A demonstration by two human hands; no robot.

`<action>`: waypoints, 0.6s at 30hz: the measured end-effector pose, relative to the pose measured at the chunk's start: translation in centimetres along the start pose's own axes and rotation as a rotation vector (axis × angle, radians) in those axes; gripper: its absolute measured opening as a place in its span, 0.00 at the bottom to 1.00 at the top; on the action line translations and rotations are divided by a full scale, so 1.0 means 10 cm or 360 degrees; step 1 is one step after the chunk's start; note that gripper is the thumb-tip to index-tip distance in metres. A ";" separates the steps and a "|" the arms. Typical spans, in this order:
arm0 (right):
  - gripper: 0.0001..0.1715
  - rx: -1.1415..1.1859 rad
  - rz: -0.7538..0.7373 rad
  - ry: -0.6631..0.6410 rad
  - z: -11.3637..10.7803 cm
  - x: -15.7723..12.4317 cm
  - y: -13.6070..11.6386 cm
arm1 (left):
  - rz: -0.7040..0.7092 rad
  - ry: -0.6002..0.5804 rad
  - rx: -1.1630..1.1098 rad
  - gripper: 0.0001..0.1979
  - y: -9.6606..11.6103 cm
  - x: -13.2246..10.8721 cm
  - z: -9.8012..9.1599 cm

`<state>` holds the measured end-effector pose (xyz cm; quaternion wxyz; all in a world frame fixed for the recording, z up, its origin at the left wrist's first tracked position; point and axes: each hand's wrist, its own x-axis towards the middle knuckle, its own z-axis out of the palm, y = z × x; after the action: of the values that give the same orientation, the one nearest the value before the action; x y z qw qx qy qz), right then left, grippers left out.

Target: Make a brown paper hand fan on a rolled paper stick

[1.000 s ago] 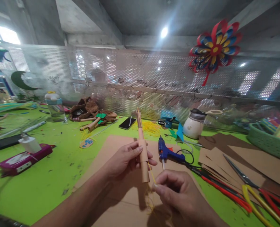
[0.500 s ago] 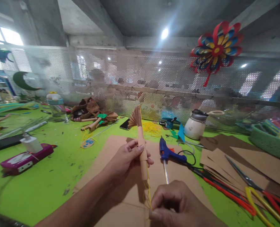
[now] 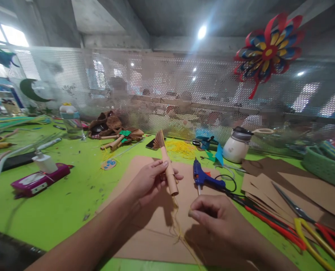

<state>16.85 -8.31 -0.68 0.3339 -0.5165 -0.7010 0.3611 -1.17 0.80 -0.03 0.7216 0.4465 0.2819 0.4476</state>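
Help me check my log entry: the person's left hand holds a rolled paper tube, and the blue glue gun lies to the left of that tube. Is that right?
Not quite: the blue glue gun lies to the right of the rolled paper tube, as the head view shows. The left hand does hold the tube.

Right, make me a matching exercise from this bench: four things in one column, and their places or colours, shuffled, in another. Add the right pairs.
Column one
1. Tube
2. Glue gun
3. Power strip
4. Basket

Column two
A. Green, at the right edge of the view
B. Held in the left hand
C. Purple, with a white plug on it
D. Blue, lying just beyond the right hand

Right pairs: 1-B, 2-D, 3-C, 4-A
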 end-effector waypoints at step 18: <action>0.12 -0.0077 -0.0080 0.0410 0.03 0.01 0.05 | -0.0015 0.0059 0.0031 0.03 0.02 0.01 0.01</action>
<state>16.80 -8.19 -1.23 0.4174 -0.5488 -0.6735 0.2664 -1.12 0.87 0.18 0.7139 0.4439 0.3017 0.4498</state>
